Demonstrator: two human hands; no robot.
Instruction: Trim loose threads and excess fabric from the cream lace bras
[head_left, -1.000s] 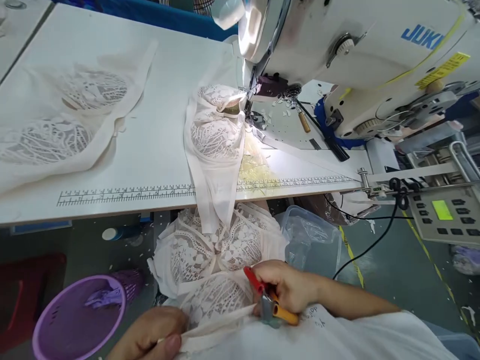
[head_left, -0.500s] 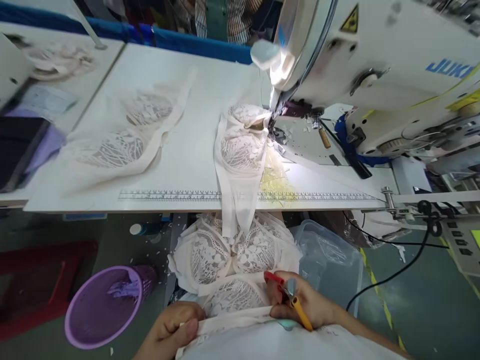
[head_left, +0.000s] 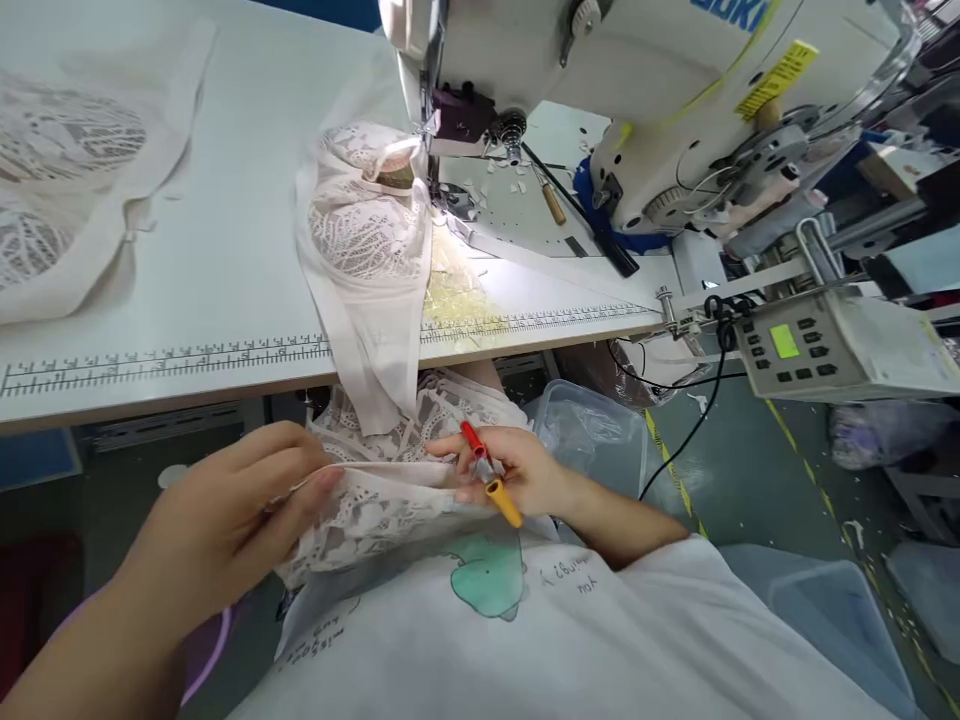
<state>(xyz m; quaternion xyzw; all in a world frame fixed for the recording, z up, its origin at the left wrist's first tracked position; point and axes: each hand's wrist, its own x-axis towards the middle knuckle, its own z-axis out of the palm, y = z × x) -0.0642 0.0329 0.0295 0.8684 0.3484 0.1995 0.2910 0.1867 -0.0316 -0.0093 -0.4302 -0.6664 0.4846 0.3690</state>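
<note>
Over my lap, my left hand [head_left: 251, 500] is closed on the edge of a white lace bra [head_left: 360, 515], pinching it between thumb and fingers. My right hand [head_left: 525, 470] holds thread snips [head_left: 495, 490] with one red and one orange handle. Its thumb and fingertips are also at the bra's band, which runs straight between both hands. Behind them, a second lace bra [head_left: 367, 240] lies at the sewing machine's needle area [head_left: 439, 185] and drapes over the table edge. More white lace shows below that edge, partly hidden by my hands.
Another lace bra [head_left: 112, 190] lies on the left of the white table [head_left: 240, 250], which has a ruler strip [head_left: 187, 362] along its front. A control box [head_left: 817, 345] hangs at the right. Clear plastic bins [head_left: 592, 430] and a purple basket [head_left: 206, 655] stand below.
The view has shifted right and down, bringing the control box further in. My hands have risen closer to the table edge, with the held bra's band between them. The snips remain in my right hand.
</note>
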